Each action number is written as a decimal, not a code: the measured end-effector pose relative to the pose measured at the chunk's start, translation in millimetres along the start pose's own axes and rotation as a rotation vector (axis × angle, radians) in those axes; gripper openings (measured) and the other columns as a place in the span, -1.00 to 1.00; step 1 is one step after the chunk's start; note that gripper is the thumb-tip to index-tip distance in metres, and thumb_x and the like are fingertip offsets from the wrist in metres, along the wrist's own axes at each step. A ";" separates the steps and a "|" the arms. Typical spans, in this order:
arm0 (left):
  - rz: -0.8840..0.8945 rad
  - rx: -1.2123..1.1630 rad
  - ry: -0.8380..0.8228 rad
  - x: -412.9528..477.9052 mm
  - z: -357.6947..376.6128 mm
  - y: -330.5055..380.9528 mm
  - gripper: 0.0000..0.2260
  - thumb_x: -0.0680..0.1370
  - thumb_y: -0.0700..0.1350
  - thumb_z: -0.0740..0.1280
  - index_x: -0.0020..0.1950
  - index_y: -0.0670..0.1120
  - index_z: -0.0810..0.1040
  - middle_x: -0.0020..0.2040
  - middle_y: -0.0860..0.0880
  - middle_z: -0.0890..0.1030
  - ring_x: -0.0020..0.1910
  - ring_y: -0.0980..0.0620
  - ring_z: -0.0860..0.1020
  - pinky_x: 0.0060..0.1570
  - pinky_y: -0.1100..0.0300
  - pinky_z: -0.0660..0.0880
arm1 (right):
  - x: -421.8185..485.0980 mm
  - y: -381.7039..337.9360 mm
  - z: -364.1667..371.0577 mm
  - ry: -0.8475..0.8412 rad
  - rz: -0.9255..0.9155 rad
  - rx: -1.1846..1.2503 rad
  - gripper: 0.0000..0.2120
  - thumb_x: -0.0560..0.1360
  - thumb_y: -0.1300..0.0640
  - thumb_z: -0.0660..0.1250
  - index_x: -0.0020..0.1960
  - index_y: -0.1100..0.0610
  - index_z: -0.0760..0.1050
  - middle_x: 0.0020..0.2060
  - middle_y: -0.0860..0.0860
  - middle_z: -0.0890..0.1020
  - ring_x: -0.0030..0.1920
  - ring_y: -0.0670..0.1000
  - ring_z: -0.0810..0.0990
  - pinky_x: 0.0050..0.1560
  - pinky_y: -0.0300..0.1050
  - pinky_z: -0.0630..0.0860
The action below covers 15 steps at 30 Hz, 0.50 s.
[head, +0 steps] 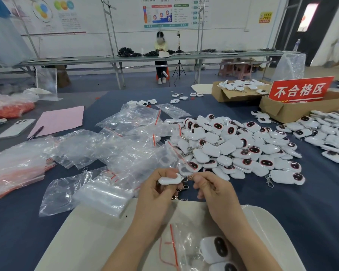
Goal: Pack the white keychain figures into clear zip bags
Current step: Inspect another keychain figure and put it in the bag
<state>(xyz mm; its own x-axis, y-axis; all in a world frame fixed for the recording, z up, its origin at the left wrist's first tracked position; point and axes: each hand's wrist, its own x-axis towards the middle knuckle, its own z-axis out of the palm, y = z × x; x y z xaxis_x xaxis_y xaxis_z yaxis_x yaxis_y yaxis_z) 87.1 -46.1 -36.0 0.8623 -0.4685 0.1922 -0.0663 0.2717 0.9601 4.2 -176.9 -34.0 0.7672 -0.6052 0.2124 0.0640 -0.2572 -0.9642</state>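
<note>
My left hand (159,190) grips a white keychain figure (169,180) just above the near edge of the table. My right hand (213,189) pinches that figure's metal chain (188,178) close beside it. A big heap of white figures with dark red-rimmed faces (235,145) lies just beyond my hands to the right. Clear zip bags with red seal lines (129,133) are scattered to the left of the heap. A filled zip bag holding white figures (211,249) rests on the white tray (106,231) under my forearms.
Two cardboard boxes (235,93) (294,109) stand at the back right, one with a red sign (299,89). More figures (333,133) spread at the far right. A pink sheet (61,119), pen (36,132) and phone (17,127) lie at left. A stack of bags (14,169) sits near left.
</note>
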 end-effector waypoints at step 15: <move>-0.217 -0.072 -0.048 -1.7 -1.8 11.8 -0.77 0.58 0.04 0.31 0.00 -0.05 0.70 -0.42 -0.04 0.46 -0.47 0.09 0.39 -0.36 0.22 0.48 | 0.5 -11.0 -7.8 -0.022 0.110 0.270 -0.64 0.60 0.34 0.23 -0.10 -0.01 0.70 -0.37 0.01 0.61 -0.36 -0.08 0.54 -0.28 -0.24 0.56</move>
<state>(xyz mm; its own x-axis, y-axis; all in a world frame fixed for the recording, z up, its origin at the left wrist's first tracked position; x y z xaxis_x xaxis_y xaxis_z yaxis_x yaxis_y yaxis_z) 85.7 -40.6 -25.4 0.8275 -0.5614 -0.0064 0.1559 0.2188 0.9632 -1.0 -180.3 -22.0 0.7926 -0.6010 0.1033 0.1445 0.0204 -0.9893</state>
